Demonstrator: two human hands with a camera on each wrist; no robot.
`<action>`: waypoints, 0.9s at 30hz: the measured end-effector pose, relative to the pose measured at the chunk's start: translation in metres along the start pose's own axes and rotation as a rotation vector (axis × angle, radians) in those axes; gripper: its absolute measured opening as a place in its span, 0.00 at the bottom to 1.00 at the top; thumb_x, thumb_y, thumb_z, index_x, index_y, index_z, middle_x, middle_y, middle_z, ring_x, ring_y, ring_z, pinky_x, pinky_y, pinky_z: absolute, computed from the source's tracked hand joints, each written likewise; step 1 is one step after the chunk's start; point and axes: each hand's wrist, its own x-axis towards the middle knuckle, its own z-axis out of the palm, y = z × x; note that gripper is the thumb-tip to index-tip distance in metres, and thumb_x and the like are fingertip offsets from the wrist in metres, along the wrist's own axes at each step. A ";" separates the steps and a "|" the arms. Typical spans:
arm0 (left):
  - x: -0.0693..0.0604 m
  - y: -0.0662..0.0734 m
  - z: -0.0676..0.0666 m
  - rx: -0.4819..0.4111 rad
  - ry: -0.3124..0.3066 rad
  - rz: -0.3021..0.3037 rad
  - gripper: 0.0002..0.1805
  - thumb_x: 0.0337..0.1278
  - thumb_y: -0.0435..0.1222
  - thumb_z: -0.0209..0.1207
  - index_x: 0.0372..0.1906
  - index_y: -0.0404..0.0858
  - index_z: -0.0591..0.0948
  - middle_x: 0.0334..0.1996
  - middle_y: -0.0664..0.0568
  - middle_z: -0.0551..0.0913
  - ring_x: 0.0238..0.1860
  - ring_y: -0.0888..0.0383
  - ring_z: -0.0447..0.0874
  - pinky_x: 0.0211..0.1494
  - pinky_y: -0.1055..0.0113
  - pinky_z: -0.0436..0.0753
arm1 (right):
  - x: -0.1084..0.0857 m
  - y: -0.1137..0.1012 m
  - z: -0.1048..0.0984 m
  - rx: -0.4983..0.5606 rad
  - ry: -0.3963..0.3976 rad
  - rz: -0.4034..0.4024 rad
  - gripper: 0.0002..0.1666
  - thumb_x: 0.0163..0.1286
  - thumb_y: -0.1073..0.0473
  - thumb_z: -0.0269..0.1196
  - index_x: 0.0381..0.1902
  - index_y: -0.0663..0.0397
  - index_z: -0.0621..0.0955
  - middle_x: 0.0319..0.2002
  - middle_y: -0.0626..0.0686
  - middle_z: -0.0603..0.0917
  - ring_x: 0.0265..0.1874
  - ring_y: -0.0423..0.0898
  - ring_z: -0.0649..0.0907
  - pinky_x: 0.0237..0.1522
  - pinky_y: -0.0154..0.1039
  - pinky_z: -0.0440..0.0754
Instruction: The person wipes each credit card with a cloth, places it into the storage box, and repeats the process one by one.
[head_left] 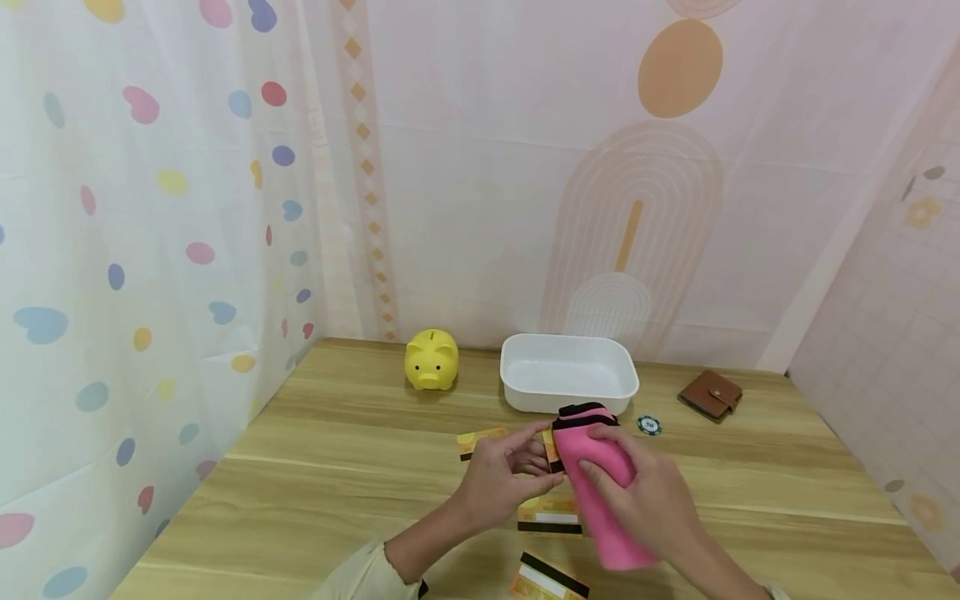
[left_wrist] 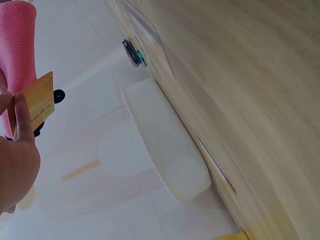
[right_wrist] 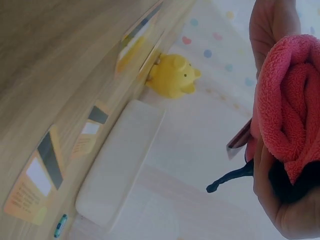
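We observe the left hand [head_left: 491,479] pinching a gold card [left_wrist: 41,100] beside the pink roll [head_left: 603,517], gripped by the right hand [head_left: 656,492], toward 6 o'clock of the white bin [head_left: 568,402]. The chip [head_left: 649,426] at 1 o'clock appears marked "50". Only the left wrist view shows us the card's number line, illegible; only the right, plush inner folds. Bare tabletop [head_left: 795,508] extends toward 3 o'clock.

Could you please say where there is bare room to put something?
Bare tabletop lies left of the piggy bank and loose cards, and right of the right hand, nearer than the wallet. It's crowded around the left hand.
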 end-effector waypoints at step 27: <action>-0.003 -0.002 -0.009 -0.034 0.023 -0.085 0.32 0.50 0.24 0.70 0.62 0.24 0.74 0.37 0.37 0.85 0.36 0.57 0.88 0.42 0.64 0.88 | 0.012 0.029 -0.003 0.019 -0.070 0.141 0.20 0.64 0.52 0.71 0.53 0.45 0.82 0.30 0.52 0.83 0.17 0.38 0.74 0.15 0.33 0.73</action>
